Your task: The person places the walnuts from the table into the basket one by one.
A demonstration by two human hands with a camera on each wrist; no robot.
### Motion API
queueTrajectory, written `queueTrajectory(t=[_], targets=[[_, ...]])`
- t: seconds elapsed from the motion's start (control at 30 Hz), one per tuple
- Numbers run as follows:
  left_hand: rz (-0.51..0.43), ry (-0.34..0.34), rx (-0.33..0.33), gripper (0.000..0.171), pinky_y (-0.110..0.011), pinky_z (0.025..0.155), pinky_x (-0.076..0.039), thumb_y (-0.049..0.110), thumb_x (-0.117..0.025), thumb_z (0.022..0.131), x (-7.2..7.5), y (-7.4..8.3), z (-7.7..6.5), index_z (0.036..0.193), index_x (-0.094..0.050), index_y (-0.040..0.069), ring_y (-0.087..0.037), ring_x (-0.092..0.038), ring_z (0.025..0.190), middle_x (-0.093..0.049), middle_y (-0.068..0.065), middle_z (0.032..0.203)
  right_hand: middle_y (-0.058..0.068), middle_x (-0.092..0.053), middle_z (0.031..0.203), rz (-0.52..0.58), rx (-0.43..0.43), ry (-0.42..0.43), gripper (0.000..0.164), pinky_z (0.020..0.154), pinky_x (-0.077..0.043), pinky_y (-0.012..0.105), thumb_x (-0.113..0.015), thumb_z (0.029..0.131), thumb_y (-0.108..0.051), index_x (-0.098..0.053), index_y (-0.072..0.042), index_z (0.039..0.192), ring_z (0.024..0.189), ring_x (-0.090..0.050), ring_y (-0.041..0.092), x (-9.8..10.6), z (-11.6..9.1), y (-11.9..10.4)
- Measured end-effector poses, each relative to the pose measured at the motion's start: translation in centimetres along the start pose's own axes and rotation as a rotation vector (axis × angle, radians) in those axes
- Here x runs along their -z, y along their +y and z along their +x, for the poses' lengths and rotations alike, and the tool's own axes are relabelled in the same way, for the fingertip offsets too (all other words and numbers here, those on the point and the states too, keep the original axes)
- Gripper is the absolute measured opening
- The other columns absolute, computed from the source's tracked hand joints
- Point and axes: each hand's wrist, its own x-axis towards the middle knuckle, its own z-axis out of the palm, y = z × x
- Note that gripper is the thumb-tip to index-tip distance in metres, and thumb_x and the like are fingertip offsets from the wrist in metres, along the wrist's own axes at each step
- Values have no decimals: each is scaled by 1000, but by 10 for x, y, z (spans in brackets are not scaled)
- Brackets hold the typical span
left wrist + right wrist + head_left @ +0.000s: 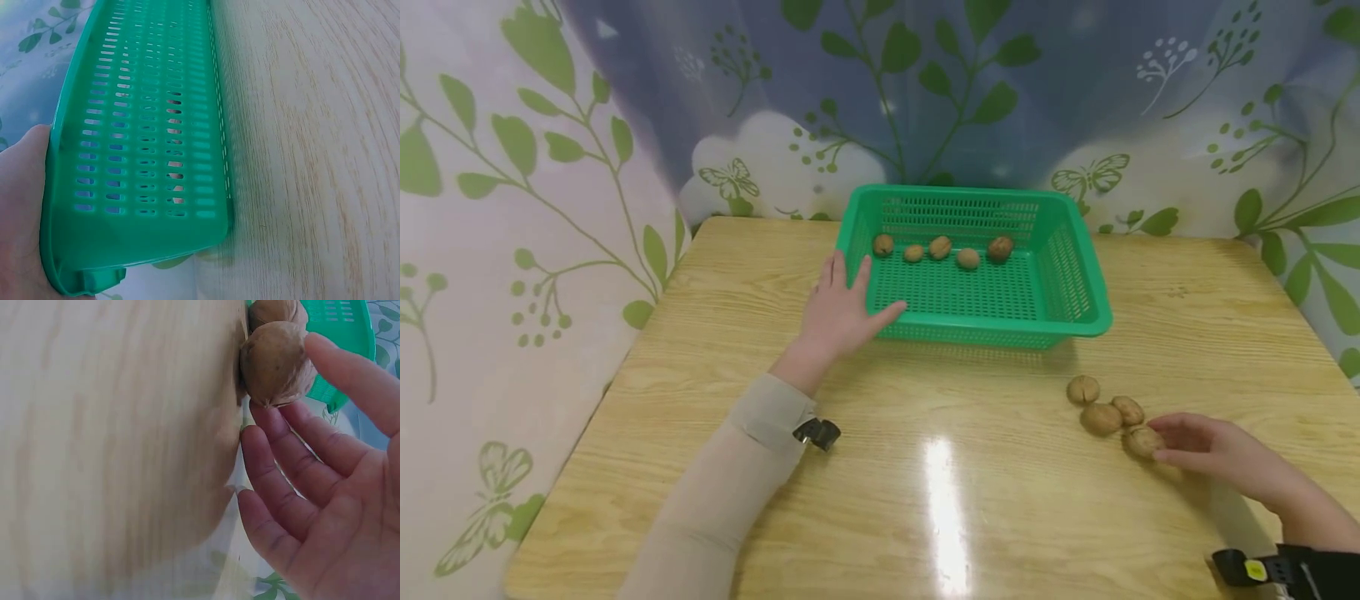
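Note:
My left hand (pixel 841 312) lies with spread, straight fingers over the left front corner of a green plastic basket (pixel 1092 287). In the left wrist view, that hand (pixel 22 206) shows at the rim, beside the slotted basket wall (pixel 140 240). On the right, my right hand (pixel 1221 450) pinches a walnut (pixel 1142 442) between thumb and fingertips, at the near end of a small group on the table. Seen from the right wrist, the thumb meets that walnut (pixel 275 365) on one side and fingertips reach its lower side.
Several walnuts lie in a row toward the back of the basket, among them a darker one (pixel 1000 248). Beside the held walnut are a walnut (pixel 1101 419) and others on the wooden table (pixel 880 508). A leaf-patterned curtain (pixel 625 100) borders the table's back and left.

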Motion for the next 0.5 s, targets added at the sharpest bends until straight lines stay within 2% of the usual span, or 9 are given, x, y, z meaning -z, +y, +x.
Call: queueTrajectory(t=[0.1,0.37,0.43,0.5], targets=[[-1,-1,3,98,-51,106,-24,80,-25,81,1,0,0,151,-11,13,-36,1,140,3,-25,152,31,-52,122,5,1,-20,53,72,-50,23,-61,91,-25,-47,10,128,90,-47,-15,0,1,-1],[17,-10,5,97,-50,106,-24,79,-24,81,2,1,-1,151,-10,14,-36,1,140,3,-25,152,30,-53,121,-13,15,-6,52,72,-50,23,-63,90,-26,-49,9,126,90,-46,-17,-2,2,-2],[18,-11,7,96,-50,107,-24,79,-25,81,2,1,-1,151,-10,14,-36,1,140,3,-25,152,29,-54,121,-20,10,-3,52,72,-50,23,-63,90,-26,-49,9,126,92,-50,-12,-2,2,-2],[15,-10,7,96,-50,106,-24,79,-25,82,2,1,-1,151,-11,14,-36,1,140,3,-25,152,28,-55,119,-38,2,14,53,71,-50,24,-63,90,-27,-49,8,126,96,-57,2,-1,0,-2]])
